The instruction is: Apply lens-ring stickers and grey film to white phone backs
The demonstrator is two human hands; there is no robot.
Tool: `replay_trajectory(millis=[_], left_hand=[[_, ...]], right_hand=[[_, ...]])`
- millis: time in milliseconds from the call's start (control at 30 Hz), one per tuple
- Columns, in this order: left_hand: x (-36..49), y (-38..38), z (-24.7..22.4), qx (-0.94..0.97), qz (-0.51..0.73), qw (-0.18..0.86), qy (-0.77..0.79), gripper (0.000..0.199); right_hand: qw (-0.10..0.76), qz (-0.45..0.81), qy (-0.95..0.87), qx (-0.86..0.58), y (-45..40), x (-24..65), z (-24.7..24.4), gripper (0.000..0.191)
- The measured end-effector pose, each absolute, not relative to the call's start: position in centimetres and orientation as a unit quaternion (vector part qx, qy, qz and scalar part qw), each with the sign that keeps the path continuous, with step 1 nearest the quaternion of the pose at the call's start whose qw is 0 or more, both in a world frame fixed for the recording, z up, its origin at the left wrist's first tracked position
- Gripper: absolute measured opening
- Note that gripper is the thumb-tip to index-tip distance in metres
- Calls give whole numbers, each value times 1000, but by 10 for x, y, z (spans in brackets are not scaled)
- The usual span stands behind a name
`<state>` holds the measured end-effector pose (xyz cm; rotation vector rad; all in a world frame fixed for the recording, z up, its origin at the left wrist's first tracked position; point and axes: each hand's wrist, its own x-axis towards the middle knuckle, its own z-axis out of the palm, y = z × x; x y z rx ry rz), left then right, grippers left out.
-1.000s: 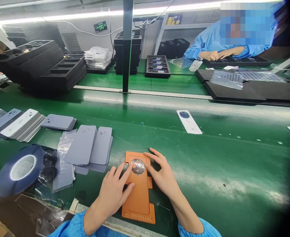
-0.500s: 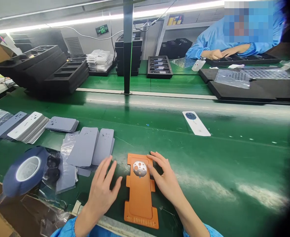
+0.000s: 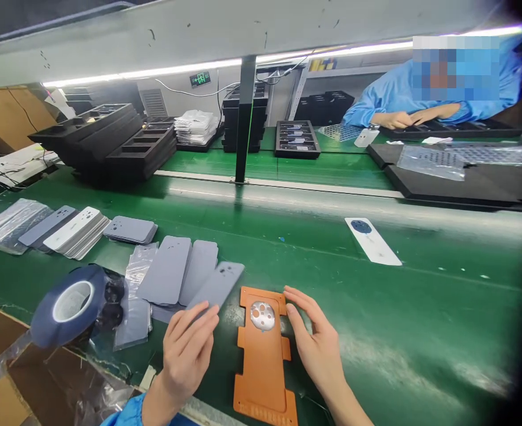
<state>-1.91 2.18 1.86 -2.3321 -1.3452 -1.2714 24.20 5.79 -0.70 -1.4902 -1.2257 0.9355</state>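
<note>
My left hand (image 3: 187, 355) holds a thin grey phone back panel (image 3: 219, 283) by its lower end, tilted and raised beside the stacks. The panel has small camera holes at its far end. In front of me lies an orange fixture (image 3: 258, 367) with a shallow phone-shaped recess and notched sides. A round silver piece with holes (image 3: 262, 316) sits in the upper part of that recess. At the fixture's upper right edge rests my right hand (image 3: 315, 337), fingers stretched out and thumb apart, holding nothing. More grey panels (image 3: 166, 269) lie stacked left of the fixture.
Left are a blue tape roll (image 3: 61, 307), a fanned stack of white panels (image 3: 77, 231) and plastic sleeves (image 3: 15, 225). A white panel (image 3: 374, 241) lies to the right. Beyond a post (image 3: 244, 124), a co-worker's hands (image 3: 414, 118) are over black trays.
My left hand, empty before, now holds a grey panel lifted off beside the stacks. My right hand stays by the fixture's upper right edge. The camera view has tilted up slightly.
</note>
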Motion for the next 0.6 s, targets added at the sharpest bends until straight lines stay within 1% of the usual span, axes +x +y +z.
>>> replay_trajectory(millis=[67,133,200,267,333,367,467,500,533,600], left_hand=[[-13,14,27,-814,-416,81,-398,30],[-1,4,28,-853,-392,62,-340,27],[13,-6,22,-876,-383,36,-290,28],[26,-14,13,-876,-402,21,-265,26],[33,-19,4,-880,-391,14,-270,21],[33,-21,1,-886,-366,11,-283,24],[25,-24,-2,-912,-253,-12,-322,52],[22,-25,-2,-915,-230,-23,-331,56],[18,-27,-2,-917,-211,-35,-336,55],[14,-30,-5,-920,-189,-50,-340,43]], right_hand=[[483,486,-455,-569,55,235,1,51],[474,582,-406,-521,55,230,8,68],[477,622,-377,-494,56,228,13,81],[489,624,-368,-487,58,230,14,88],[495,611,-380,-488,58,234,11,86],[493,599,-394,-492,58,237,9,82],[472,551,-453,-517,54,244,6,70],[456,539,-474,-527,52,245,6,67],[436,528,-496,-534,51,245,7,64],[391,501,-550,-542,48,246,9,58]])
